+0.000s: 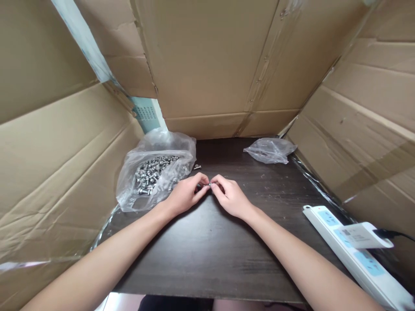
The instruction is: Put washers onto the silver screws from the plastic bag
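Note:
My left hand point(189, 191) and my right hand point(231, 195) meet fingertip to fingertip above the middle of the dark table point(201, 255). Between their pinched fingers is a small metal screw part point(210, 184), mostly covered, so its exact shape is hard to make out. Both hands touch it. Just beyond my left hand, a small metal bolt point(197, 167) lies on the table. To the left, an open clear plastic bag point(129, 190) holds many shiny metal bolts point(152, 172); my left wrist is close to its right edge.
A second clear plastic bag point(270, 150) lies at the back right. A white power strip point(350, 259) with a plugged-in white adapter point(366, 235) and black cable runs along the right edge. Cardboard walls point(214, 56) enclose the back and both sides.

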Available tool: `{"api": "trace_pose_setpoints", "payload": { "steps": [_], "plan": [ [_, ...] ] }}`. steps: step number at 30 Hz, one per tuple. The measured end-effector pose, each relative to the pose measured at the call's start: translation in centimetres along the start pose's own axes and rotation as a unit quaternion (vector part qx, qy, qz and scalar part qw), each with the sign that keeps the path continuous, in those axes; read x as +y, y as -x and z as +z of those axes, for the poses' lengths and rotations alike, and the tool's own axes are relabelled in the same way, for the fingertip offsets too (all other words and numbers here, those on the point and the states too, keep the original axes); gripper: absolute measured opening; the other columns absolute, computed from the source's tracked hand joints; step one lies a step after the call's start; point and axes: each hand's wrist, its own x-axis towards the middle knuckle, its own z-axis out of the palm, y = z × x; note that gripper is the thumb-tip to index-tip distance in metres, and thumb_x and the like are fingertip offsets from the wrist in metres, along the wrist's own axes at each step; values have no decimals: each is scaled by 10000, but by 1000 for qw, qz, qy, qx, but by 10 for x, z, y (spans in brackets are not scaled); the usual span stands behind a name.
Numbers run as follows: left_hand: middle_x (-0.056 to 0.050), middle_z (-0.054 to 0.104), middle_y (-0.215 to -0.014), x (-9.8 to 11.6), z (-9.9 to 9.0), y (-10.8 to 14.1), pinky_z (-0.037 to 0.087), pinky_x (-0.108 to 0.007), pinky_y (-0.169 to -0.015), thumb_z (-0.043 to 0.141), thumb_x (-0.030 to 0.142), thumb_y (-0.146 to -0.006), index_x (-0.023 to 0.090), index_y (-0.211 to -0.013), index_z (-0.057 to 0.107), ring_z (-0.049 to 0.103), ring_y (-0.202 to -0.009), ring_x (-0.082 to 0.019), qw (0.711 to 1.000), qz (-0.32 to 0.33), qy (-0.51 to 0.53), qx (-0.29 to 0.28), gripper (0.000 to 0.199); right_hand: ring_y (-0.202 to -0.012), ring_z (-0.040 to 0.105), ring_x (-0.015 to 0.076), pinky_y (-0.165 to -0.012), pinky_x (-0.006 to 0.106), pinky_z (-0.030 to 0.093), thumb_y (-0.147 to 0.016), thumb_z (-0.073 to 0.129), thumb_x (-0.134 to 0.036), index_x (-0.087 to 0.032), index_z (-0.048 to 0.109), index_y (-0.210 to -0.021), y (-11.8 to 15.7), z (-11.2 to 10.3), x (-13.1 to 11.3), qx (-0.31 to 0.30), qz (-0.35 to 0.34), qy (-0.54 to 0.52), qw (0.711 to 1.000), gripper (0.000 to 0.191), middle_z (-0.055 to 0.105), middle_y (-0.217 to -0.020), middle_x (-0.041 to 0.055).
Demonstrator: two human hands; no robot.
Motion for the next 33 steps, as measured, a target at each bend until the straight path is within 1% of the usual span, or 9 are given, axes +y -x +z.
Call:
{"api": "trace_pose_setpoints", "payload": {
  "steps": [4, 7, 12, 16, 24, 29, 33],
  "plan": [
    [-47, 751, -1020, 1, 0, 0, 562, -277, -754, 568, 294, -994, 214, -1062, 567, 724, -876, -176, 1000, 10, -2, 4, 105, -654, 556, 150, -661, 266, 398, -1035, 431, -297, -213, 525, -824, 0, 0, 0, -4, -15, 16, 1000, 246, 622, -741, 11],
    [-42, 743, -996, 2, 0, 1, 560, -273, -740, 570, 287, -991, 212, -1049, 562, 713, -826, -164, 1000, 13, -4, 5, 95, -653, 544, 148, -656, 268, 386, -1049, 409, -314, -216, 487, -787, -1, 0, -1, -8, -8, 20, 1000, 291, 604, -733, 9],
    [-34, 749, -998, 2, 0, 1, 574, -263, -764, 610, 292, -982, 206, -1059, 578, 714, -827, -152, 1000, 5, 24, 8, 120, -677, 567, 150, -670, 265, 397, -1039, 425, -295, -214, 500, -803, -1, 0, 0, -12, -5, 7, 1000, 261, 618, -749, 10],
    [-20, 751, -951, 1, 0, 0, 573, -247, -763, 649, 290, -969, 197, -1016, 627, 703, -800, -140, 999, 5, 38, 18, 107, -677, 573, 152, -669, 264, 397, -1032, 435, -287, -212, 519, -823, -1, 1, 0, -5, -8, 9, 1000, 237, 627, -751, 12],
    [-16, 755, -906, 0, -1, -2, 553, -230, -730, 648, 267, -977, 179, -1006, 691, 694, -781, -136, 999, 18, 26, 25, 103, -705, 598, 163, -690, 270, 416, -1023, 449, -280, -210, 566, -857, -1, -1, 0, -5, -1, -6, 1000, 215, 656, -780, 20],
    [-20, 770, -932, 0, -1, -2, 549, -235, -727, 652, 272, -977, 180, -1022, 713, 698, -780, -140, 999, 16, 23, 24, 119, -660, 569, 157, -661, 267, 401, -995, 473, -247, -212, 578, -884, 0, -1, 1, -10, -1, -12, 1000, 156, 630, -738, 4],
    [-27, 768, -933, -1, -1, -2, 544, -250, -725, 628, 288, -993, 183, -1030, 716, 698, -792, -152, 1000, 15, 5, 17, 141, -644, 547, 156, -654, 271, 390, -989, 472, -252, -210, 561, -855, 0, -2, 1, -13, 5, -8, 1000, 166, 607, -716, 1]
  ]
}}
